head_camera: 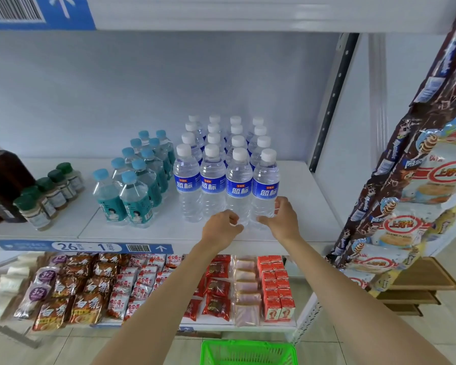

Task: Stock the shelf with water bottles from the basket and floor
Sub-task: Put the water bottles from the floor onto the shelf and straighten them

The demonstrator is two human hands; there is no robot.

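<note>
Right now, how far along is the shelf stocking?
Done: white-capped water bottles stand in four columns, four deep, on the shelf. In hand: the left hand and right hand are at the bases of the two front right bottles, apparently squaring them up; the exact grip is unclear. Left: only the rim of the green basket shows, so any remaining bottles cannot be seen.

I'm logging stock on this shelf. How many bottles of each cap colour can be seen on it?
White-capped clear water bottles with blue labels: 16
Light-blue-capped bottles with teal labels: 10
Dark-green-capped small bottles: 5
Total: 31, leaving out the dark bottles cut off at the left edge.
</note>
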